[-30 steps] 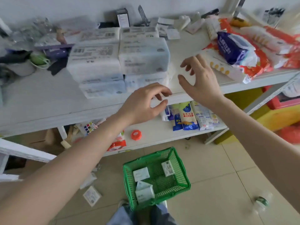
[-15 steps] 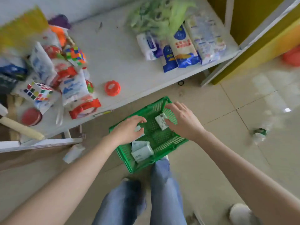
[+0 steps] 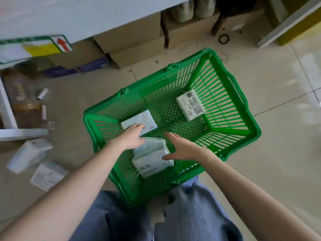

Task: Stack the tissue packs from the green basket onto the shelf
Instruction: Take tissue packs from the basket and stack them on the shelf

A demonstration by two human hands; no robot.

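Note:
The green basket (image 3: 231, 94) stands on the floor in front of my knees. Inside lie three white tissue packs: one at the far right (image 3: 190, 104), one flat at the left (image 3: 140, 121), and a bulkier one nearest me (image 3: 152, 159). My left hand (image 3: 132, 136) rests over the left pack's near edge and the top of the near pack, fingers curled. My right hand (image 3: 182, 148) is spread open beside the near pack, thumb touching its right side. Neither hand has lifted a pack. The shelf's white lower edge (image 3: 86, 16) crosses the top.
Cardboard boxes (image 3: 135, 47) sit under the shelf behind the basket. Two white boxes (image 3: 29, 154) and small items lie on the tiled floor at left. A white shelf leg (image 3: 7, 108) stands at far left. My jeans-clad knees (image 3: 156, 214) touch the basket's near rim.
My view dropped from the shelf top to the basket. Both hands came down from the shelf into the basket and shifted onto the nearest packs; the right hand left the far right pack.

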